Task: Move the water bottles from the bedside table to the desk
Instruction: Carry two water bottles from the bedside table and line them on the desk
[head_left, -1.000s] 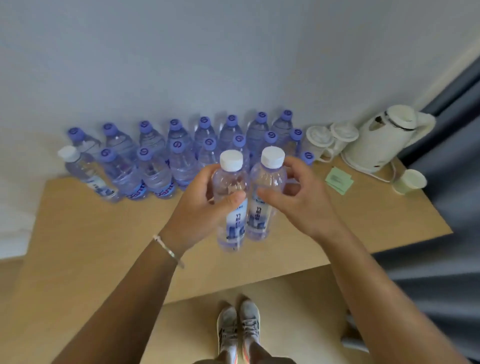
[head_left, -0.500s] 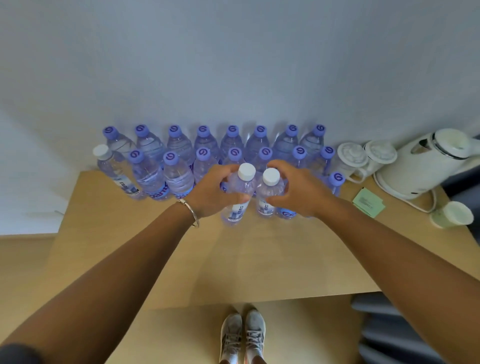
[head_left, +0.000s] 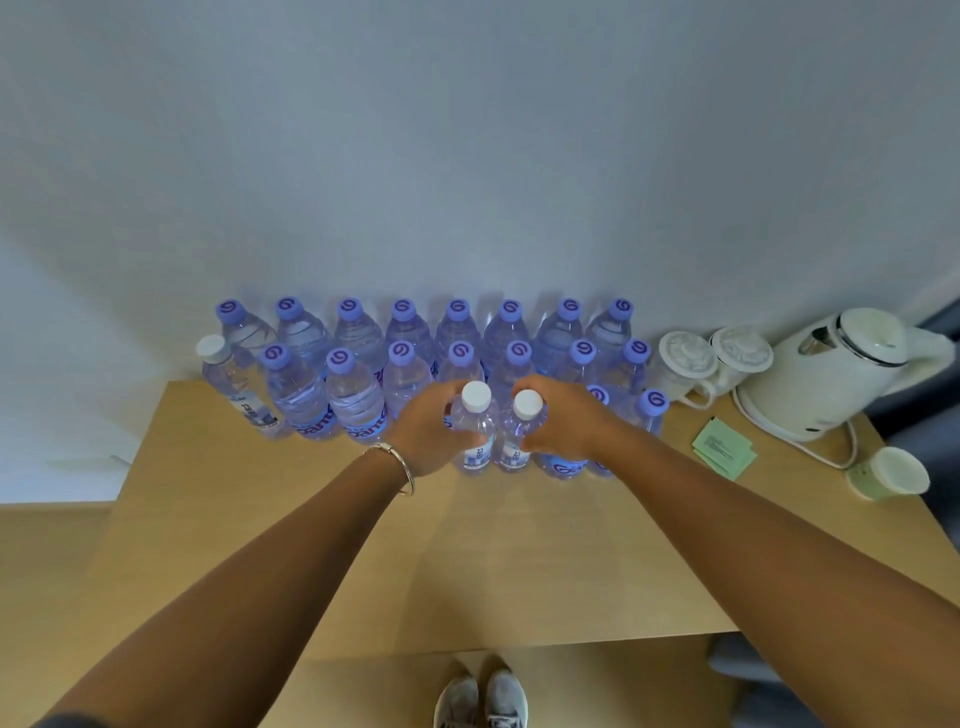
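White-capped bottles (head_left: 477, 427) and (head_left: 521, 431) are standing together on the desk (head_left: 519, 561), each being gripped by curled fingers of the left hand (head_left: 432, 426) and right hand (head_left: 566, 423). Purple-capped bottles (head_left: 358, 364) are already crowding the back; release looks pending, and what is remaining elsewhere is unseen.

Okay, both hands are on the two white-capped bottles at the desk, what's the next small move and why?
Probably let go and draw both hands back. The left hand and right hand each grip a white-capped bottle that stands upright, seemingly resting on the desk in front of the purple-capped bottles.
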